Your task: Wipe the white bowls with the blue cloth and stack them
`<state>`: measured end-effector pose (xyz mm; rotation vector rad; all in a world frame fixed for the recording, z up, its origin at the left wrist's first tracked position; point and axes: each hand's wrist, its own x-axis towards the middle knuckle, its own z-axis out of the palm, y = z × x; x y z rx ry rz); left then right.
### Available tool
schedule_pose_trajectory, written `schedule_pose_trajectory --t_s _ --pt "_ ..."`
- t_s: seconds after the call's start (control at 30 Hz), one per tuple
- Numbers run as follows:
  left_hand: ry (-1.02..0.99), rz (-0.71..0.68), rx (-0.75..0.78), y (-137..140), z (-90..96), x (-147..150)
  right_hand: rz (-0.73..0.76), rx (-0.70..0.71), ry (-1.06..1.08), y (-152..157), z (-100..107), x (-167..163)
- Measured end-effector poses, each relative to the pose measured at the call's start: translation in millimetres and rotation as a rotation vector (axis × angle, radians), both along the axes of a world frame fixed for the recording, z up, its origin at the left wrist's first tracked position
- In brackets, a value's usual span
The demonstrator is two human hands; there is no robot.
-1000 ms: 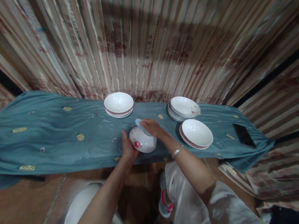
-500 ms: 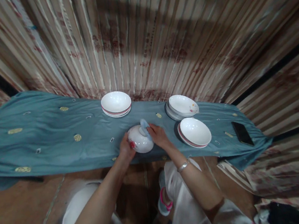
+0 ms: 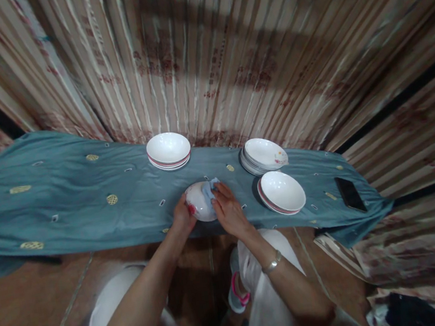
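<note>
A white bowl with a red flower on its side is held bottom up near the table's front edge. My left hand grips its left rim, fingers closed around it. A light blue cloth lies against the bowl's foot, pinched in the fingers of my right hand. Part of the cloth is hidden by those fingers.
On the blue-green cloth-covered table a stack of red-rimmed bowls stands at the back. To the right are a flower-patterned stack and another red-rimmed stack. A black phone lies far right. A striped curtain hangs behind.
My right hand and the cloth have shifted slightly down over the upturned bowl's foot, with the wrist turned. My left hand keeps its grip on the rim.
</note>
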<state>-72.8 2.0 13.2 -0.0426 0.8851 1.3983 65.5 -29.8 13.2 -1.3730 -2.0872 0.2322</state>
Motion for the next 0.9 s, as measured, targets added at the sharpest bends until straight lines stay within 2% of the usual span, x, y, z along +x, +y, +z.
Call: schedule_pose_trajectory --t_s 0.27,0.47,0.9 --pt "0.018 -0.013 0.024 3.5 -9.5 -0.7 0.027 0.007 -0.056 9.9 1.4 -11.4" --pt "0.01 -0.022 0.035 3.9 -6.8 -0.1 -0.022 -0.016 -0.156 19.1 8.6 -13.8" --pt "0.02 -0.015 0.021 0.4 0.0 0.7 -0.118 0.063 -0.196 3.2 9.2 -7.8"
